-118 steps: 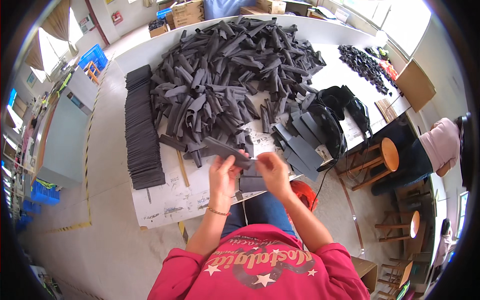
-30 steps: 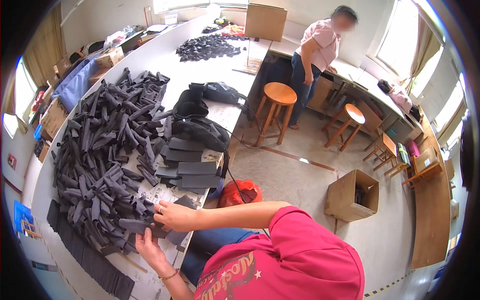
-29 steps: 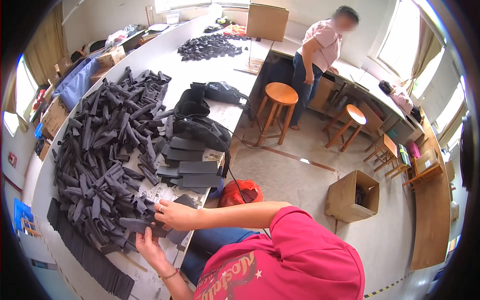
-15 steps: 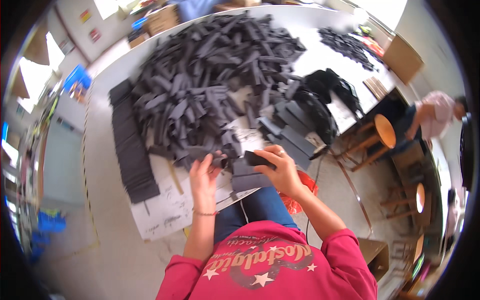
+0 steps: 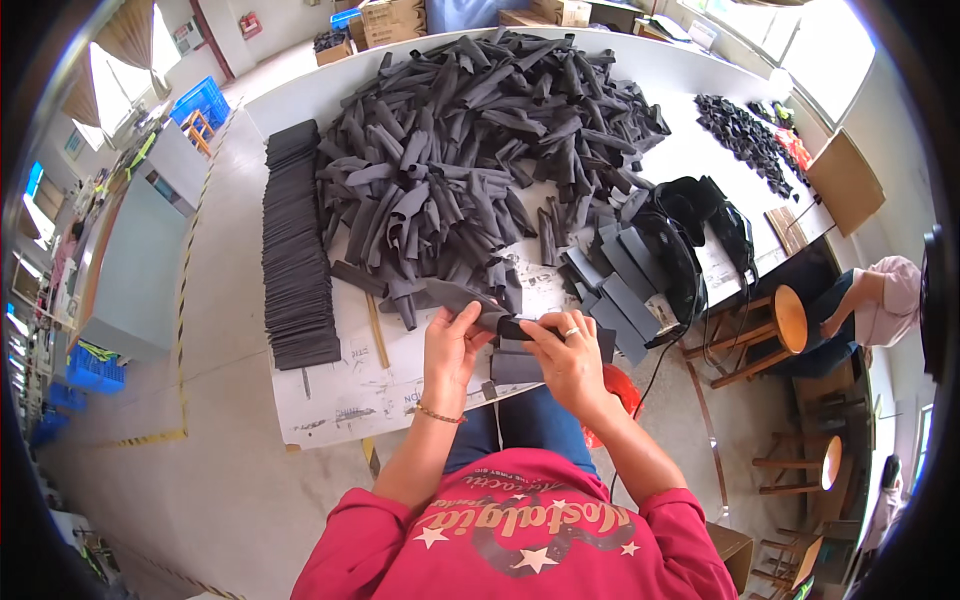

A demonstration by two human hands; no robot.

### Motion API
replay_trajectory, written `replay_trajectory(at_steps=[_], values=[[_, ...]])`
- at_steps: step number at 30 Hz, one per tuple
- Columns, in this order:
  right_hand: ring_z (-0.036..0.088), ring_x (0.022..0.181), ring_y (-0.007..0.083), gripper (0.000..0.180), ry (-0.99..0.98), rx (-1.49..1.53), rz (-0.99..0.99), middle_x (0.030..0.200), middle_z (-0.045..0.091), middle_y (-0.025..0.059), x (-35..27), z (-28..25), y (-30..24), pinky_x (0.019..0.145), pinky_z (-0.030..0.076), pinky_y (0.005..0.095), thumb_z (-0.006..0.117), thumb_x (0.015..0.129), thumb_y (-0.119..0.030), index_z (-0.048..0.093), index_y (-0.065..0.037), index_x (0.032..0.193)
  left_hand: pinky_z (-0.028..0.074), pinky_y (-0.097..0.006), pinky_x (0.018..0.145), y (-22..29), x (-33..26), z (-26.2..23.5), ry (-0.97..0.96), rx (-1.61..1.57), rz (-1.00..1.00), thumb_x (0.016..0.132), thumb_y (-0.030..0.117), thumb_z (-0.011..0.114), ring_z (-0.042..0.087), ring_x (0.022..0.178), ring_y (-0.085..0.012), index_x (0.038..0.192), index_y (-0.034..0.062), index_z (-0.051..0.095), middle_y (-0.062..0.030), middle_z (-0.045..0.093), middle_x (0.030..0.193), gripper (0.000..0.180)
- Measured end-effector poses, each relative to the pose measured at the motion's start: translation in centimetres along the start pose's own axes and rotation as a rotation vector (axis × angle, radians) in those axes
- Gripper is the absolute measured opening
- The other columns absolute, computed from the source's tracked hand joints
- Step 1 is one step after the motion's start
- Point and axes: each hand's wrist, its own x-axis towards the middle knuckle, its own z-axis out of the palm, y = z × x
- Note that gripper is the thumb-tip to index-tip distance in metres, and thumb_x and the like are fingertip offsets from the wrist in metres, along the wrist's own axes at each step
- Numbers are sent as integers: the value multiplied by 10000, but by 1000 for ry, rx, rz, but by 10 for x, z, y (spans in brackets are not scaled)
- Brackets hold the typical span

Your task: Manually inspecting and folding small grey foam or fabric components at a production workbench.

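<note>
Over the table's front edge, my left hand grips a dark grey, tube-like fabric piece between thumb and fingers. My right hand, with a ring on one finger, is closed on a small flat black piece. Its left end meets the fabric piece's right end; whether it sits inside cannot be made out. Beneath my hands lie flat dark grey pieces at the edge. A large heap of similar curled fabric pieces spreads just beyond.
A long neat stack of dark pieces runs along the white table's left side. Grey flat panels and a black bag lie to the right. A red plastic bag hangs beside my legs. Stools and another person are at right.
My hands have come together: the black piece in my right hand, apart before, now meets the fabric piece in my left. The head view has shifted, so the table appears further right.
</note>
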Motion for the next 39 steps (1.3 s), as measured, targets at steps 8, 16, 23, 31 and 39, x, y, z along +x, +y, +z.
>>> replay_trajectory(at_steps=[8, 16, 23, 31, 39], values=[[535, 859, 257, 381, 11, -127, -43, 940, 569, 48, 2, 2, 4, 768, 399, 388, 758, 697, -75, 674, -91, 1068, 587, -322, 780, -9, 0, 11, -37, -17, -25, 932, 91, 598, 692, 906, -222, 1094, 23, 576, -157, 678, 1060, 177], [545, 892, 264, 432, 33, -162, 17, 974, 575, 59, -3, 8, 3, 776, 404, 389, 762, 695, -89, 663, -76, 1115, 594, -366, 778, -12, -12, 23, -7, 6, 97, 890, 18, 631, 685, 892, -228, 1092, 10, 544, -145, 668, 1024, 219], [545, 886, 265, 452, 39, -135, 21, 970, 576, 71, -4, 8, 2, 769, 404, 391, 765, 688, -80, 657, -63, 1126, 598, -348, 751, -10, -15, 26, 23, 18, 134, 863, -12, 657, 673, 848, -200, 1094, 12, 527, -114, 654, 993, 267], [541, 880, 265, 438, 75, -156, -9, 950, 569, 70, 2, 12, 3, 763, 407, 393, 759, 684, -78, 663, -65, 1111, 583, -350, 760, -9, -18, 36, 39, 80, 212, 852, -21, 657, 671, 882, -207, 1082, 25, 524, -112, 662, 1005, 269], [559, 874, 336, 248, 81, -46, 12, 899, 562, 139, -6, 8, 5, 759, 432, 461, 612, 751, -105, 567, -69, 993, 552, -283, 658, -20, -18, 37, 103, 200, 260, 830, 100, 713, 643, 770, -176, 1023, 17, 553, -95, 640, 939, 265]])
